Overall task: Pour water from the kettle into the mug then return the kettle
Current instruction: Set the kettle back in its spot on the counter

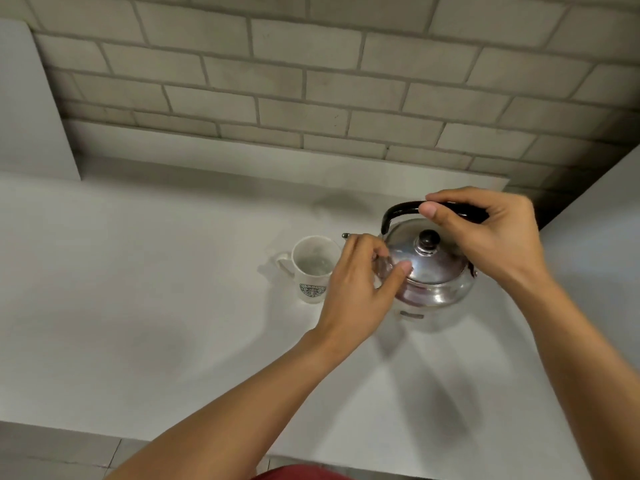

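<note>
A shiny steel kettle (pixel 433 271) with a black lid knob and a black arched handle (pixel 398 211) stands on the white counter (pixel 156 271). My right hand (pixel 491 233) wraps around the top of the handle. My left hand (pixel 360 289) rests against the kettle's left side, thumb on the lid, fingers apart, hiding most of the spout; only the spout tip shows. Just left of the kettle stands a white mug (pixel 311 268) with a green logo, handle to the left, with water visible inside.
A grey brick wall (pixel 311 81) with a low white ledge runs behind the counter. A white panel (pixel 27 109) stands at the far left and another white surface at the right. The counter's front edge runs along the bottom.
</note>
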Demonstrator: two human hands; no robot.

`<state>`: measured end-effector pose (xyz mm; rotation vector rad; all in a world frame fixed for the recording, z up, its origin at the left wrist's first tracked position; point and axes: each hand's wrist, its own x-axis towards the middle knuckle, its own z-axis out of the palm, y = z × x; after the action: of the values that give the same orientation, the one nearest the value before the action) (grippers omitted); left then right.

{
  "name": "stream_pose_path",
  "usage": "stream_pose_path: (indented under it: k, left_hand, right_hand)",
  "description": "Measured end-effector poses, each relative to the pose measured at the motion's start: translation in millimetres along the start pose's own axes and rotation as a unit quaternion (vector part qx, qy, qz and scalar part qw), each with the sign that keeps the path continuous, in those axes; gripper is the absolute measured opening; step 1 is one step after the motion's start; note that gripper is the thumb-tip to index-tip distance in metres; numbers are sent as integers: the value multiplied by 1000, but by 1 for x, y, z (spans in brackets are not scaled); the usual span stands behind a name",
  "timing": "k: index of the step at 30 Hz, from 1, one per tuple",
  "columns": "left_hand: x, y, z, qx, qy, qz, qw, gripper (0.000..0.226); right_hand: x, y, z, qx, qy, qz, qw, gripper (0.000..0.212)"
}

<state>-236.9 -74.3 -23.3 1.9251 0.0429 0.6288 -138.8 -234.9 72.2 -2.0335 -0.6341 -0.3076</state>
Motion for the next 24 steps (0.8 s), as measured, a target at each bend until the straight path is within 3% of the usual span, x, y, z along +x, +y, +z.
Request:
stream_pose_path:
  k: [2,6,10,15,20,24]
  left_hand:
    - [6,1,-3,-20,5,-19,1000,26]
    - [28,8,-5,38,-90,-44,994,53]
    - [50,15,3,105,-122,-13,987,37]
    - [79,16,21,159,-97,-10,982,31]
    - [117,3,34,183,-80,6,980,28]
    - [152,-13,41,168,-65,-20,983,26]
  right_hand:
    - [-6,8,-3,24,13,16,1000,15]
    - [-14,21,-5,67,37,32,997,12]
    - [-14,31,-7,106,35,32,993,17]
    - [5,53,-16,110,25,62,992,14]
    - [29,88,-25,102,1,97,990,33]
    - [50,122,-20,86,-23,128,988,30]
